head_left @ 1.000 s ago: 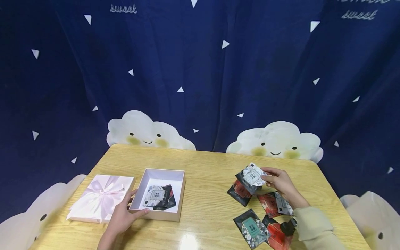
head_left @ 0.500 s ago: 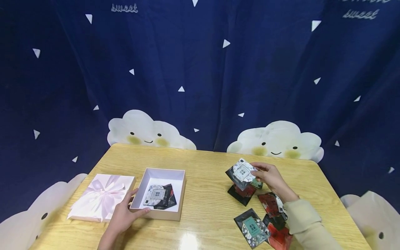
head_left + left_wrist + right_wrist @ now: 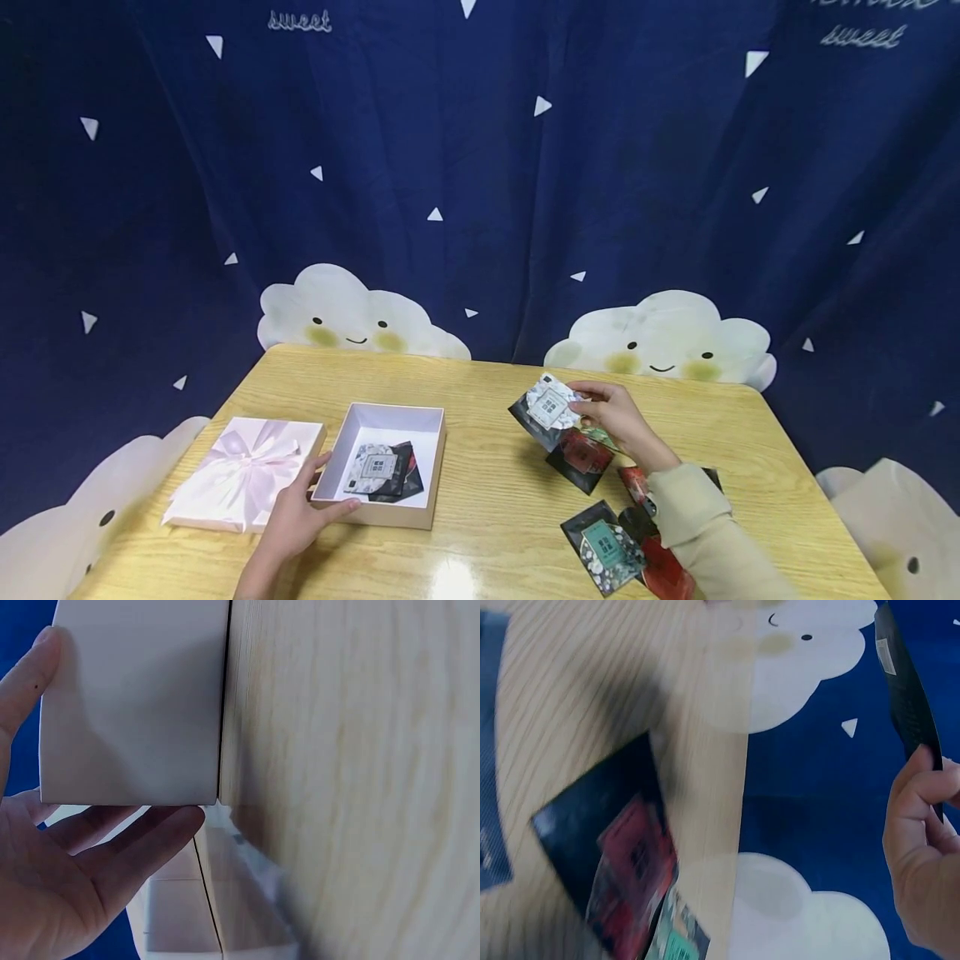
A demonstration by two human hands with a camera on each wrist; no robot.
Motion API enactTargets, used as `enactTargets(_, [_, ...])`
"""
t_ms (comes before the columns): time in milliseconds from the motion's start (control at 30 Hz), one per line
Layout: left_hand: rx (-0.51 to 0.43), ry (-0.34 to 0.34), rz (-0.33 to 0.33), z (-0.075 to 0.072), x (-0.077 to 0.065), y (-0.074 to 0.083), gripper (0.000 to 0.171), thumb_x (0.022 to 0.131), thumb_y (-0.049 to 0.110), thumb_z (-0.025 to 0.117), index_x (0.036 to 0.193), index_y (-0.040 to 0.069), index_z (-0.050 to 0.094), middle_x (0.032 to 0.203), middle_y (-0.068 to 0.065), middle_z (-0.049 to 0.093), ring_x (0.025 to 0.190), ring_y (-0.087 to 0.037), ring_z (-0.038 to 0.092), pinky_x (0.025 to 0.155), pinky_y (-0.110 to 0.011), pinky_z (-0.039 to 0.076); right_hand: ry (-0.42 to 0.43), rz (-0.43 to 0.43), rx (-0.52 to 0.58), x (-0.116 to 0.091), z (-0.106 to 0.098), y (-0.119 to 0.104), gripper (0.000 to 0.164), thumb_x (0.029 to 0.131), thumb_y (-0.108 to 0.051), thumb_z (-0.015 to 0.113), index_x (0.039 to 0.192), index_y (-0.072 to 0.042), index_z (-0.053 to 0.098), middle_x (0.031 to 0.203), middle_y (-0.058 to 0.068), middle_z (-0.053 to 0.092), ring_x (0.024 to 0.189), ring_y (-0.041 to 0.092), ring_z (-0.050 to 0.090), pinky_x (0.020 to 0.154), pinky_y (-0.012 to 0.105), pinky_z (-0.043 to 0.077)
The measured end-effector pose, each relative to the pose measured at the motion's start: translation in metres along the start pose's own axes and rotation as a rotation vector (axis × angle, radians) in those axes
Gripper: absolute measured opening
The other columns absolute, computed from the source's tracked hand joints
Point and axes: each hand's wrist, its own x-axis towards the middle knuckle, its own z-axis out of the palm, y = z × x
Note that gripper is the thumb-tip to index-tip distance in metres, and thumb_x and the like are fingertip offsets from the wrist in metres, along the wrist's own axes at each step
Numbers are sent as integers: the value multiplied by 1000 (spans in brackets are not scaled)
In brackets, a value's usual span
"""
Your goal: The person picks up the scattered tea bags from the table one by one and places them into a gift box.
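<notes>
My right hand [image 3: 617,417] pinches one corner of a flat black-and-white floral sachet [image 3: 549,406] with a pale label, raised over the table. In the right wrist view the sachet [image 3: 907,694] appears nearly edge-on, its dark back showing, between thumb and fingers. Below it lies a black-and-red sachet [image 3: 581,460], partly overlapping a green one. My left hand [image 3: 296,515] grips the near left corner of an open white-lined box [image 3: 406,421]. Its thumb lies along the front wall [image 3: 135,712] and its fingers against the left side. Inside the box are floral and black sachets [image 3: 375,469].
A pink-white lid [image 3: 243,475] with a ribbon bow lies left of the box. On the right of the table [image 3: 480,467], a green-labelled sachet [image 3: 604,546] and red sachets [image 3: 663,571] lie partly under my right sleeve [image 3: 712,533]. A blue curtain [image 3: 480,167] hangs behind.
My right hand has carried the floral sachet leftward and slightly up, away from the pile, uncovering the red and green sachets beneath. The left hand keeps its place on the box.
</notes>
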Motion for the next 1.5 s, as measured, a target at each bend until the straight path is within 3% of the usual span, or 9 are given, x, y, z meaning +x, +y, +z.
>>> enactTargets(633, [-23,-5,-7,1,3,3,80,65,23,83,129,-1,42,110,-28,57,94,-36,57,78,-45,45,-62,-3,54,20,46,-17,37,81,8,58,117,12,52,86,7,57,64,9,51,52,19,40])
enactTargets(1167, [-15,-9,-29,2,2,6,80,64,23,83,129,-1,43,108,-27,57,94,-35,57,78,-44,44,-120,-12,114,34,84,-13,36,79,13,56,115,15,52,80,4,56,59,9,48,50,18,38])
enactTargets(1500, [-20,4,-8,0,1,3,79,63,22,83,128,-1,44,107,-27,58,92,-35,58,77,-45,45,-167,-5,93,40,120,-9,32,78,13,58,110,15,55,88,10,60,59,9,48,50,19,39])
